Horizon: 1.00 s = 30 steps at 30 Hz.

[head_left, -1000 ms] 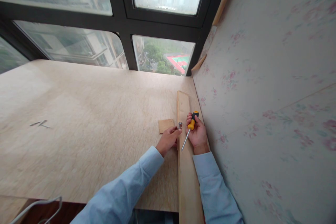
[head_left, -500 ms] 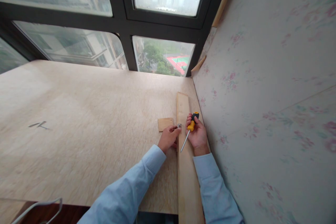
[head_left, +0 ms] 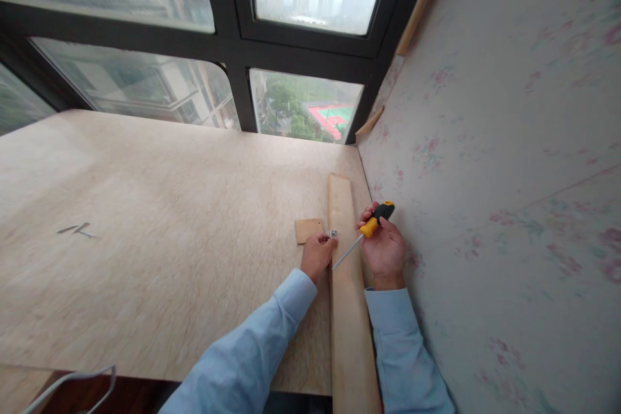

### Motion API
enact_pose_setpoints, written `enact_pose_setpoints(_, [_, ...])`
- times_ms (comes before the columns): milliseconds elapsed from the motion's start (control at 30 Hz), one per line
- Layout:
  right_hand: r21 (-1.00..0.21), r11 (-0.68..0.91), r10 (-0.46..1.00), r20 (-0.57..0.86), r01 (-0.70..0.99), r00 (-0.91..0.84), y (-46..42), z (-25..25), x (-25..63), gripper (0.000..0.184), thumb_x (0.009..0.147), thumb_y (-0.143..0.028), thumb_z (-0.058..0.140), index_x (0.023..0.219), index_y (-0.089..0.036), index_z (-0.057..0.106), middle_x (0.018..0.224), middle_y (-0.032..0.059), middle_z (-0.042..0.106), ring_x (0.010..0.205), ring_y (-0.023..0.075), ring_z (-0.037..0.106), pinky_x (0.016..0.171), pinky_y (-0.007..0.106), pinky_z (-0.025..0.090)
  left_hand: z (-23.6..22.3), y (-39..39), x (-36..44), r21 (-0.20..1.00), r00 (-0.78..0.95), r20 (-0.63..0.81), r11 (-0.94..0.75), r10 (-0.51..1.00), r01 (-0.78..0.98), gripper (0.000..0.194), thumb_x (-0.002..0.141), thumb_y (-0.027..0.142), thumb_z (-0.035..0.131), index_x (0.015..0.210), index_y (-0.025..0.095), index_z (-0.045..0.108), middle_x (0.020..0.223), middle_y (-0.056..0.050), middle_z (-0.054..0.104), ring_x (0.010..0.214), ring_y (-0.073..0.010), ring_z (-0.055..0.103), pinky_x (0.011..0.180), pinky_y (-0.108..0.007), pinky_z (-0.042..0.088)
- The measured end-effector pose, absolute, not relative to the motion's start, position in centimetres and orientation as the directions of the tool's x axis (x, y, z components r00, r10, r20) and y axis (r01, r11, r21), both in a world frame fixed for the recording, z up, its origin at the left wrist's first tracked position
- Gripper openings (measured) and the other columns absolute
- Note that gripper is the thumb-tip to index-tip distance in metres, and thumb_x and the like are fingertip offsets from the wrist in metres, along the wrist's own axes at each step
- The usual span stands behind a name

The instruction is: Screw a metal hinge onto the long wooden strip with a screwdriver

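A long wooden board point(head_left: 347, 323) runs away from me beside the wall. At its left edge my left hand point(head_left: 317, 252) pinches a small shiny metal piece point(head_left: 332, 233), too small to name surely. My right hand point(head_left: 384, 246), palm up, is closed around a screwdriver point(head_left: 372, 225) with a black and yellow handle. The screwdriver's shaft slants down to the left over the board, its tip near the left edge just below my left fingertips. A small square wooden piece point(head_left: 307, 231) lies left of the board, partly behind my left hand.
Several thin metal pieces point(head_left: 80, 229) lie on the marbled countertop point(head_left: 169, 239) at the left. A white cable point(head_left: 77, 375) loops at the lower left. The floral wall point(head_left: 495, 226) stands close on the right, and dark-framed windows point(head_left: 305, 55) rise behind.
My right hand has moved to the right with the screwdriver, whose shaft now lies flatter across the board. My left hand stays at the metal piece. The view has shifted slightly.
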State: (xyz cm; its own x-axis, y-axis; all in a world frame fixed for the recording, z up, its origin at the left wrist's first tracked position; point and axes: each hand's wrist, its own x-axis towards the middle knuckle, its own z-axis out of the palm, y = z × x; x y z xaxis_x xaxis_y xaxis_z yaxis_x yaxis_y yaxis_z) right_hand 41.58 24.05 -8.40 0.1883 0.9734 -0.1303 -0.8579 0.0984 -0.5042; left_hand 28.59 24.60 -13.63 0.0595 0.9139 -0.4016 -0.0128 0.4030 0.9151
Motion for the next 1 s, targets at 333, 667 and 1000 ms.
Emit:
enact_pose_setpoints(333, [-0.738,0.322,0.934,0.143,-0.594,0.329,22.6,-5.1,39.7,0.047,0.069,-0.007,0.073,0.111,-0.024,0.064,0.103,0.0005,0.069,0.086,0.0101,0.065,0.078,0.022,0.055,-14.2,23.7,27.0,0.947,0.066,-0.317,0.311,0.946,0.086,0.015,0.075,0.021,0.061,0.070,0.010,0.070,0.068,-0.003,0.066,0.064,-0.0136,0.058,0.057,-0.021,0.040])
enact_pose_setpoints(667, [-0.797,0.441,0.873,0.276,-0.411,0.401,23.9,-4.9,38.3,0.046,0.064,-0.011,0.082,0.104,-0.022,0.063,0.100,0.0031,0.072,0.091,0.0169,0.070,0.093,0.037,0.053,-14.4,23.6,26.6,0.948,0.154,-0.315,0.318,0.937,0.002,0.020,0.077,0.024,0.059,0.084,0.010,0.072,0.081,-0.007,0.071,0.072,-0.0160,0.063,0.061,-0.021,0.045])
enact_pose_setpoints(1000, [-0.774,0.530,0.820,0.364,-0.347,0.442,23.2,-5.3,37.4,0.046,0.068,-0.017,0.080,0.106,-0.029,0.058,0.097,-0.0023,0.073,0.091,0.0164,0.069,0.095,0.044,0.051,-14.1,23.1,26.7,0.969,0.153,-0.237,0.222,0.959,0.108,0.022,0.077,0.027,0.058,0.081,0.011,0.072,0.079,-0.005,0.070,0.074,-0.0178,0.062,0.061,-0.022,0.043])
